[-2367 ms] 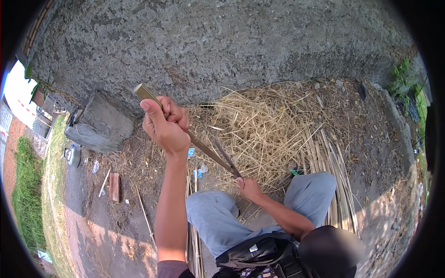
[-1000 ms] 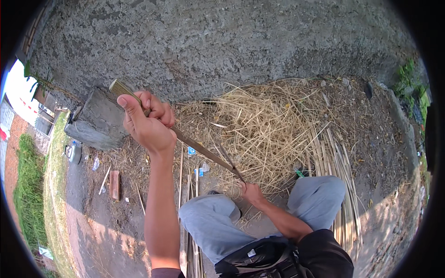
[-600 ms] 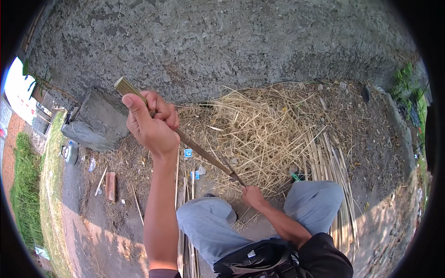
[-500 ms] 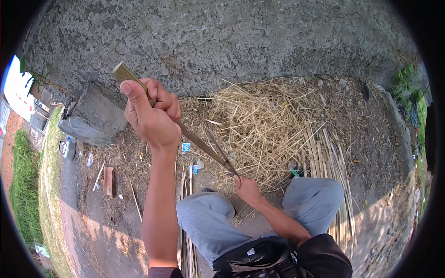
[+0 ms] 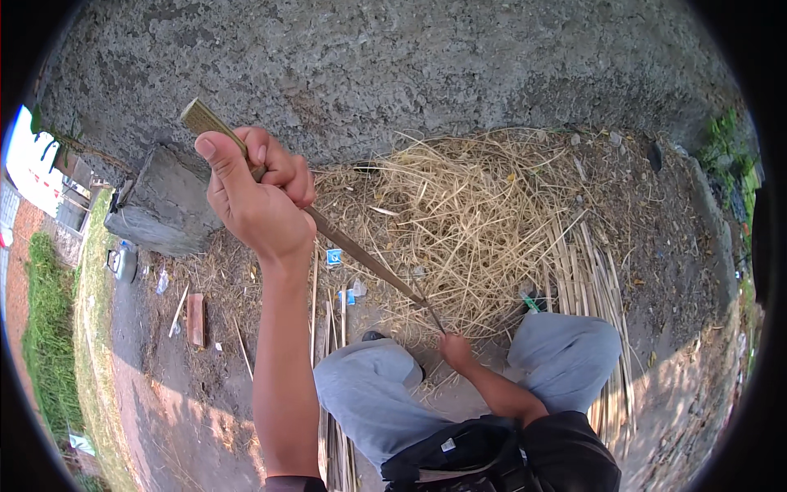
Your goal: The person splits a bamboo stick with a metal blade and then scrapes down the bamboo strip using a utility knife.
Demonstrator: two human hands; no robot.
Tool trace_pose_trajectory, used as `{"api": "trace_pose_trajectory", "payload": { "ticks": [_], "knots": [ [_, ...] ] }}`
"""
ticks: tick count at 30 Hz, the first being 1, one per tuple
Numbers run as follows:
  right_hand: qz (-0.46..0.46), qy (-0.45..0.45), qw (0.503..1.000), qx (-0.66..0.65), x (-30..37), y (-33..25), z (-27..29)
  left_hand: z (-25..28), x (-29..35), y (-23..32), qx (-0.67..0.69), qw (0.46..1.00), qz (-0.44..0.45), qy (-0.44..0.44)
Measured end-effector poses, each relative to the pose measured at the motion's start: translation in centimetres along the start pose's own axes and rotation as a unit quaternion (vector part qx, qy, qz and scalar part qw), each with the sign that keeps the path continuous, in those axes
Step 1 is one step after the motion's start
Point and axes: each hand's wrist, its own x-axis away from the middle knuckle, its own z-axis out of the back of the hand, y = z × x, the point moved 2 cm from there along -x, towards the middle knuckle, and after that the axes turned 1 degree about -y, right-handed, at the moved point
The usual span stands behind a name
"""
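Strip of flat greenish-brown bamboo (image 5: 369,261) slants far left to near right. Left hand (image 5: 266,193) wrapped round its far end, likely to steady it. Right hand (image 5: 457,351) closed, apparently on a thin dark metal blade (image 5: 435,318) meeting the near end. Loose pale-tan straw-like heap (image 5: 475,221) lies beyond.

You wear blue-grey trousers (image 5: 377,402), with folds at the knees, and a dark shoe (image 5: 375,335). Your black right sleeve (image 5: 574,447) and dark left sleeve (image 5: 293,484) leave the forearms (image 5: 283,385) bare. The black cloth (image 5: 484,443) at your waist carries a small white label (image 5: 448,444).
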Motion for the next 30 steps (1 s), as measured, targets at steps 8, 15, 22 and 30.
{"api": "trace_pose_trajectory", "payload": {
  "ticks": [8, 15, 22, 30],
  "knots": [
    [0.045, -0.006, 0.997, 0.063, -0.8, -1.4, -0.2, 1.4, -0.4, -0.1, -0.023, 1.000, 0.002, 0.016],
    [0.015, 0.005, 0.998, 0.065, -1.9, 3.5, -0.5, 2.9, -1.0, 0.0, -0.025, 0.998, 0.000, 0.057],
    [0.008, 0.004, 1.000, 0.028, 0.6, 3.9, -2.8, 4.7, -0.8, 0.7, -0.019, 0.998, -0.001, 0.058],
    [0.087, -0.029, 0.990, 0.105, -2.1, 4.1, 0.1, 3.3, -0.8, 0.6, -0.024, 0.998, -0.014, 0.063]
  ]
}}
